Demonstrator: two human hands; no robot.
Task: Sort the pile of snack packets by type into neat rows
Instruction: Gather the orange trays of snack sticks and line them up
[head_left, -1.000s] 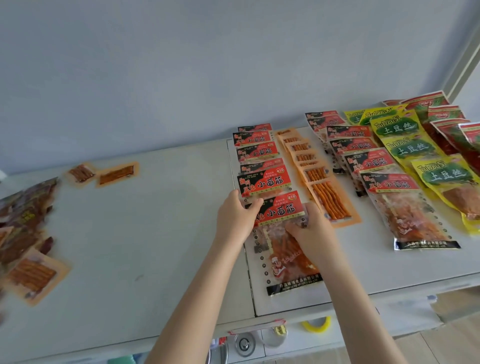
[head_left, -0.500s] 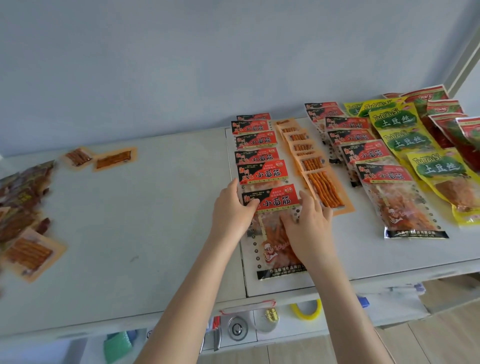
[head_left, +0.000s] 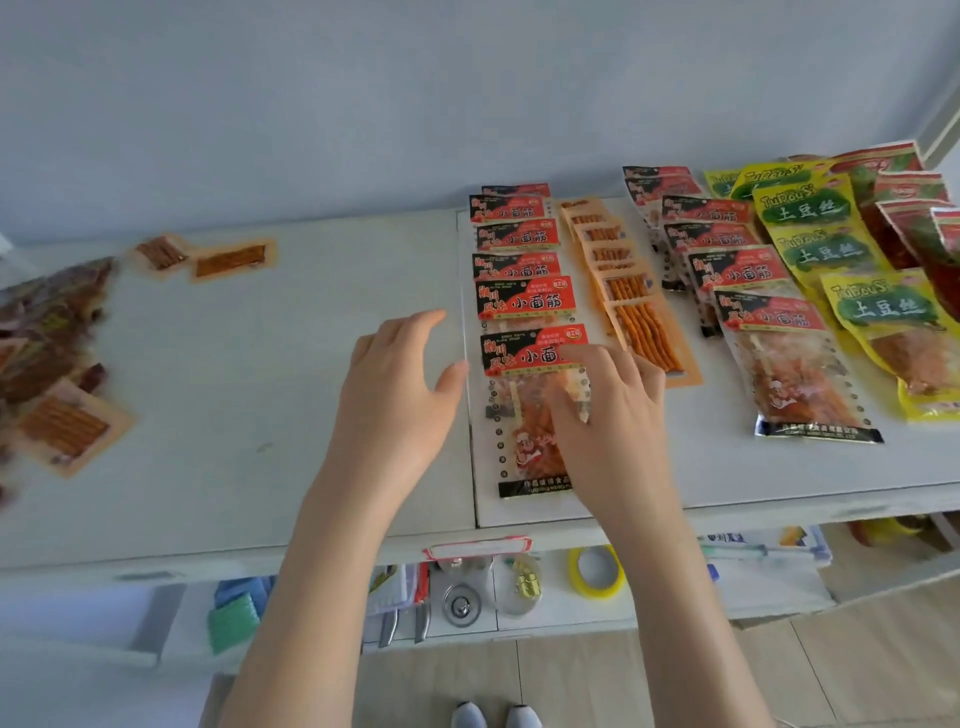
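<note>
On the white table (head_left: 270, 364) lie overlapping rows of snack packets. The front packet (head_left: 530, 415) of the red-and-black row lies flat near the table's front edge. My right hand (head_left: 608, 415) rests on it, fingers spread over its right half. My left hand (head_left: 400, 395) hovers open just left of the packet, its thumb at the packet's left edge. An orange stick-snack row (head_left: 631, 296), a second red-and-black row (head_left: 748, 280) and a yellow-green row (head_left: 831, 244) run to the right. An unsorted pile (head_left: 47, 332) lies at the far left.
Two loose orange packets (head_left: 208, 257) lie at the back left, another (head_left: 65, 426) by the pile. Red-green packets (head_left: 914, 208) sit at the far right. Below the table edge a shelf holds a yellow tape roll (head_left: 596, 571) and small items. A wall stands behind.
My left hand has lifted off the front packet and opened, moving left. My right hand stays on the packet, which now lies a little nearer the front edge.
</note>
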